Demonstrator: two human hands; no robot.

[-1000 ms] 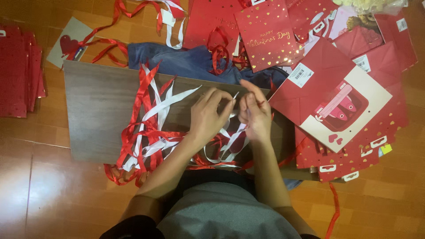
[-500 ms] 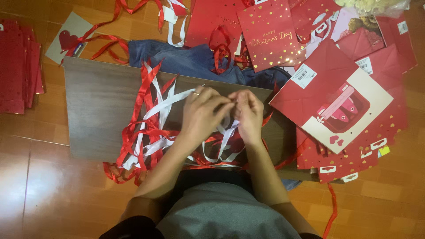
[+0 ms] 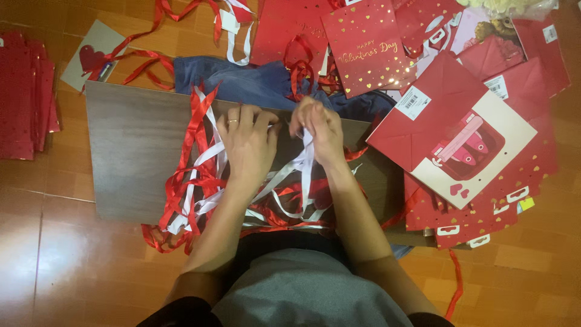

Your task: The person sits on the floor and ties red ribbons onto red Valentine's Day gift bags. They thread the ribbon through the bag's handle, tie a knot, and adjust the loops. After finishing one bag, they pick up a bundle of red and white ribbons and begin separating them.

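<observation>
My left hand [image 3: 247, 140], with a ring on one finger, lies fingers curled over a tangle of red and white ribbons [image 3: 200, 181] on a brown wooden board [image 3: 130, 151]. My right hand [image 3: 321, 130] is beside it, fingers pinched on a white ribbon strand [image 3: 305, 175] that runs down toward my lap. The two hands are a few centimetres apart at the board's far edge. Whether the left hand grips a strand is hidden by its fingers.
Red gift bags [image 3: 460, 139] with a white panel and hearts pile at the right. A gold-dotted red bag [image 3: 363, 45] lies beyond the board next to blue denim cloth [image 3: 242, 82]. A stack of flat red bags [image 3: 24, 103] sits at the left on the wooden floor.
Both hands have moved further up the board, away from my body, and drawn the white ribbon strand out with them. The ribbon pile has shifted slightly.
</observation>
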